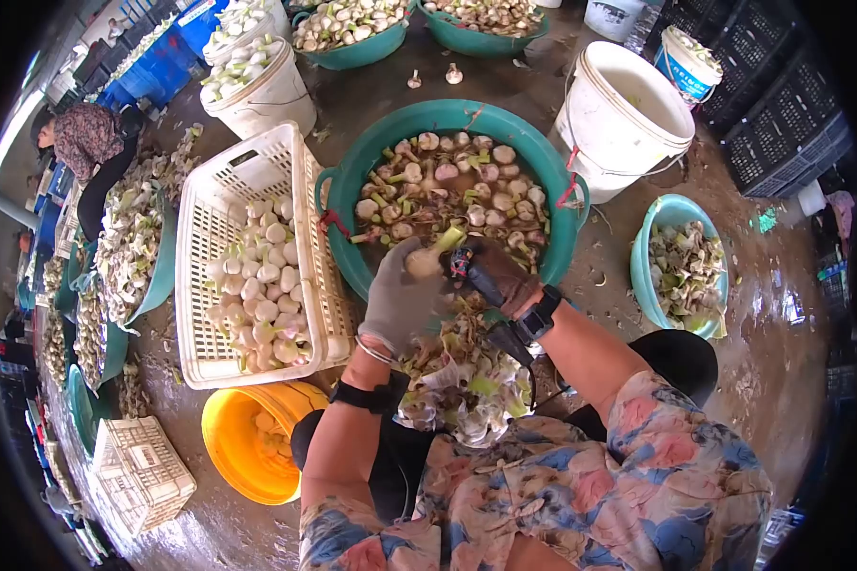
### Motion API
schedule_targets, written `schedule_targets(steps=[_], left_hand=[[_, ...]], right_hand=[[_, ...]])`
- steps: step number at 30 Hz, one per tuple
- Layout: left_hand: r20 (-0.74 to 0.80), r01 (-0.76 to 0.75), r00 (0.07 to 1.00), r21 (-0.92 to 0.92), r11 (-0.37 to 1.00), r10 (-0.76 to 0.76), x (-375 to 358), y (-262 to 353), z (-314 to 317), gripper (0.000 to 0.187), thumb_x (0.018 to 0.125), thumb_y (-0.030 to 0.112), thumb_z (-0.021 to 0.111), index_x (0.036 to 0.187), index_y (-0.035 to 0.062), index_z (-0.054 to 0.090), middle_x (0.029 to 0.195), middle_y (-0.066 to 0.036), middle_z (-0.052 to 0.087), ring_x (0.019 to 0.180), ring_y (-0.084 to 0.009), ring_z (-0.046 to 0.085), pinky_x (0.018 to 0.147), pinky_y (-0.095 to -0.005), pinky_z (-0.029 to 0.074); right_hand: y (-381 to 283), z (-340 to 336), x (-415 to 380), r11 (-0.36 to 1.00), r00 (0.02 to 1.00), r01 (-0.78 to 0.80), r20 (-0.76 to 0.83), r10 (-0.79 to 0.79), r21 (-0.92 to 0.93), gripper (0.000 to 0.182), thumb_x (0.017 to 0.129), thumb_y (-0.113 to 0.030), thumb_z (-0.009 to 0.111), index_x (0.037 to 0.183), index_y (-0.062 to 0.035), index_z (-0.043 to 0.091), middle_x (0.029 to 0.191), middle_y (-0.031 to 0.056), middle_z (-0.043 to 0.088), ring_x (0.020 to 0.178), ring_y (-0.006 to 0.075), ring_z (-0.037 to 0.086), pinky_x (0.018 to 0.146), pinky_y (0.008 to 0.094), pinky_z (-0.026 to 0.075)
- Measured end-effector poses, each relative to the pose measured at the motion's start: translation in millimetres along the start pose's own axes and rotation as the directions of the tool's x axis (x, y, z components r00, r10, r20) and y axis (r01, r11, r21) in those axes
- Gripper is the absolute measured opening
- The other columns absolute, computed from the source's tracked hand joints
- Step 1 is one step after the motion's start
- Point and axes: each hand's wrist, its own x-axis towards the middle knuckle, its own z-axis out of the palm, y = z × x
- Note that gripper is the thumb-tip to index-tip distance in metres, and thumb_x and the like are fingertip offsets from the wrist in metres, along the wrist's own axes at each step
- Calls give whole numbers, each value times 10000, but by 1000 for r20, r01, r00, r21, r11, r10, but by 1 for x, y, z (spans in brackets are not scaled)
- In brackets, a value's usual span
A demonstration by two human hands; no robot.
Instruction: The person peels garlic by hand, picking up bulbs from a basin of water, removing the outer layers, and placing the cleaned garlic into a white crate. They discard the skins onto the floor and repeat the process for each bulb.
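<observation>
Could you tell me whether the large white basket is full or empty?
Neither: the white basket is partly filled; garlic bulbs lie inside, below its rim.

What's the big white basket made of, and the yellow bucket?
The white basket looks like hard, slightly shiny plastic: its thin walls have neat molded slots. The yellow bucket seems plastic too, smooth and glossy, with one even, bright color.

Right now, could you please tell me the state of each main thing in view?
Left hand: gloved, holding a garlic bulb.
Right hand: gloved, gripping a black tool.
Green tub: holding garlic in murky water.
White basket: partly filled with pale garlic.
Yellow bucket: open, partly filled.
Large white bucket: open.
</observation>
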Motion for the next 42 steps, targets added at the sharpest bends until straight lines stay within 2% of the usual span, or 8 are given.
schedule_targets(steps=[3, 11, 15, 19, 21, 25, 29, 42], left_hand=[[270, 291, 954, -725, 625, -131, -13, 14, -14, 397, 843, 289, 609, 1175, 96, 507, 958, -12, 601, 794, -116, 582, 593, -223, 423], [210, 109, 978, -504, 857, -1, -30, 17, -17, 464, 867, 423, 542, 1170, 73, 512, 928, -34, 619, 776, -110, 602, 528, -188, 398], [-23, 95, 994, -271, 958, -105, -14, -4, -22, 425, 848, 360, 588, 1113, 34, 523, 955, -106, 591, 854, -192, 609, 619, -313, 508], [78, -559, 650, 723, 406, 756, -15, -1, -12, 276, 769, 148, 637, 1012, 43, 559, 1041, -89, 528, 1031, -216, 519, 836, -285, 440], [-18, -402, 909, 217, 889, 416, -12, -13, -15, 242, 761, 65, 621, 995, 42, 562, 1071, -64, 498, 1082, -191, 471, 860, -279, 428], [238, 112, 969, -667, 736, 68, -22, 2, -25, 178, 853, 113, 585, 1016, 42, 572, 966, -27, 587, 889, -146, 572, 763, -284, 478], [140, 36, 985, -730, 683, 98, -23, 12, -27, 303, 877, 221, 577, 1105, 22, 557, 971, -55, 610, 854, -152, 592, 741, -270, 486], [-328, -327, 925, -944, 41, -190, 28, -39, -169, 856, 851, 479, 506, 1326, -139, 153, 1378, -272, 270, 1236, -343, 368, 1005, -406, 392]], right_hand=[[12, -2, -2, 967, 970, 239, 76, -232, -87, 161, 849, -119, 531, 970, -54, 615, 758, -7, 587, 596, 59, 516, 500, 211, 426], [2, 25, -28, 968, 978, 200, -94, -188, 151, 206, 850, -71, 508, 1021, -14, 607, 872, 57, 624, 740, 132, 592, 605, 259, 483], [3, 35, -33, 936, 986, 152, -112, -122, 318, 218, 855, -105, 529, 1032, 11, 582, 935, 103, 617, 809, 197, 626, 623, 327, 548], [13, 41, -35, 951, 949, 309, -62, -309, -9, 221, 854, -101, 529, 1045, 3, 568, 942, 115, 606, 806, 199, 626, 611, 352, 561], [4, 43, -46, 979, 998, 46, -53, -36, 201, 202, 851, -54, 493, 1032, -5, 567, 899, 93, 609, 795, 204, 627, 617, 340, 546], [31, 12, -2, 976, 993, 118, 15, -118, -184, 189, 830, -57, 497, 997, -20, 576, 847, 112, 629, 775, 245, 635, 632, 365, 521], [97, 18, 9, 342, 863, 478, 360, -355, -809, 172, 760, -173, 560, 881, -53, 582, 776, 187, 619, 758, 358, 611, 660, 423, 476], [54, -56, 82, 620, 962, 158, -21, -271, -769, 313, 764, -225, 584, 1029, -58, 569, 840, 157, 628, 826, 340, 604, 750, 419, 472]])
